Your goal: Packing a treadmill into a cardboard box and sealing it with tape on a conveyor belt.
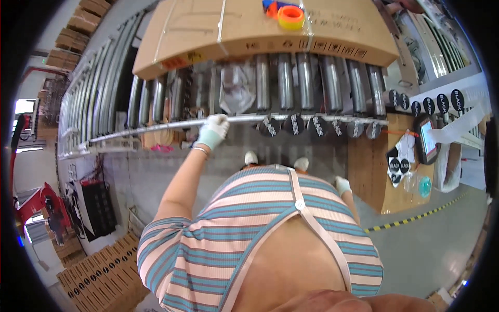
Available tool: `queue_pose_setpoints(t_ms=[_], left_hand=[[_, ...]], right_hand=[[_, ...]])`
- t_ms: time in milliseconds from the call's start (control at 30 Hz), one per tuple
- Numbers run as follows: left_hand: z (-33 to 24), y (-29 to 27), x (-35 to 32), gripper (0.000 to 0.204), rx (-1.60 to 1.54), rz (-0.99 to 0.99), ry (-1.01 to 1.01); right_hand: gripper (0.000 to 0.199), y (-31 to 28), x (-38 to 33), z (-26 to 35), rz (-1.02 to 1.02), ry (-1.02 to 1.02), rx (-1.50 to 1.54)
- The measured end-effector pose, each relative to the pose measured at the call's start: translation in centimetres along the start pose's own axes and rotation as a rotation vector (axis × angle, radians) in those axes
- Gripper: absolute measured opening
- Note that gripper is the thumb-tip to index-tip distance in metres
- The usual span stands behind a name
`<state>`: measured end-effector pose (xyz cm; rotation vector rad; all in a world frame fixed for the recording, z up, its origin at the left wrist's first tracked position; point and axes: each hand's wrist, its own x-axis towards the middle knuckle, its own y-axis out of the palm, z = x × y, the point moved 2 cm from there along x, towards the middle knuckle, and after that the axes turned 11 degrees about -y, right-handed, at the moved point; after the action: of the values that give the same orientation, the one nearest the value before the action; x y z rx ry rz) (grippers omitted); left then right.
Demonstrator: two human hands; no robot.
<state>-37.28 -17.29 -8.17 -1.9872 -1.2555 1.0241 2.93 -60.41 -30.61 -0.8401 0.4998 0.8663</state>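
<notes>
My left hand [212, 132], in a pale thin glove, is closed over the metal rail [176, 125] along the near side of a roller conveyor. My right hand [343, 185], also gloved, hangs low beside my body, near the cardboard-topped bench. Most of it is hidden behind my striped top, and its fingers do not show clearly. Across the rollers [285, 78] lies a long strapped cardboard box [260, 26], beyond both hands. On the box sits an orange and yellow roll of tape [290, 17] with a blue part beside it.
Round black stickers [293, 125] hang along the rail. At right, a cardboard-covered bench [366, 171] holds a handheld device [427, 139], sticker sheets and a clear tape roll [423, 185]. Stacked cartons [104, 268] stand lower left. Yellow-black tape [416, 216] marks the floor.
</notes>
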Motion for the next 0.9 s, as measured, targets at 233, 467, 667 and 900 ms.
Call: queue_pose_setpoints(t_ms=[233, 467, 667, 900], left_hand=[[20.5, -2.0, -0.5, 0.031, -0.001, -0.073, -0.314], [19.1, -7.6, 0.8, 0.041, 0.208, -0.176, -0.333], [14.6, -8.5, 4.2, 0.038, 0.493, -0.079, -0.067], [14.3, -4.4, 6.5, 0.018, 0.776, -0.121, -0.111]], right_hand=[[0.028, 1.9, -2.9, 10.0, -0.233, 0.038, -0.236], [0.032, 3.6, -1.3, 14.6, -0.462, -0.213, -0.706], [0.03, 7.7, -5.5, 23.4, -0.733, -0.27, -0.297], [0.037, 9.5, -8.6, 23.7, -0.682, -0.273, -0.423]])
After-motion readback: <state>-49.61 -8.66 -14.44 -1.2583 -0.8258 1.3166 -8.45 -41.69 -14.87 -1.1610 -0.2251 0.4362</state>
